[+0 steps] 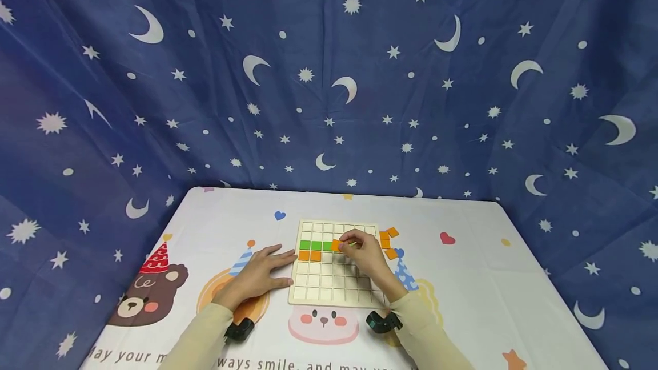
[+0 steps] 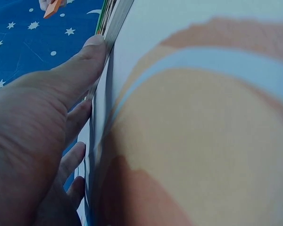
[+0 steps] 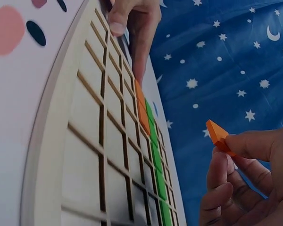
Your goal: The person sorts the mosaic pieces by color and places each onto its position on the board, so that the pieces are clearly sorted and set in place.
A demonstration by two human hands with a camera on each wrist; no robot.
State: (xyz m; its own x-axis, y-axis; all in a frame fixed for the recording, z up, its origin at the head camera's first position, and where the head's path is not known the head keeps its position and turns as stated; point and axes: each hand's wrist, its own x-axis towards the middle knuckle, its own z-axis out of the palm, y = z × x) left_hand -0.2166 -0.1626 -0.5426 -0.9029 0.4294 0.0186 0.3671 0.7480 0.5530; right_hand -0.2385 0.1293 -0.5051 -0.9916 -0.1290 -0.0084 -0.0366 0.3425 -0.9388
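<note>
A pale wooden grid board (image 1: 329, 282) lies flat on the table. My right hand (image 1: 368, 254) pinches an orange square tile (image 1: 336, 245) between thumb and fingers. In the right wrist view that orange tile (image 3: 218, 136) is tilted and held clear of the board (image 3: 82, 106). Green tiles (image 1: 316, 245) fill part of one row, with two orange tiles (image 1: 309, 256) in the row nearer me. My left hand (image 1: 261, 276) rests by the board's left edge, fingers spread; its thumb (image 2: 92, 47) touches that edge in the left wrist view.
Several loose orange tiles (image 1: 385, 239) lie at the board's right edge, partly beyond my right hand. A white cloth with printed cartoon animals covers the table (image 1: 462, 290). Behind it hangs a blue curtain (image 1: 288, 101) with moons and stars.
</note>
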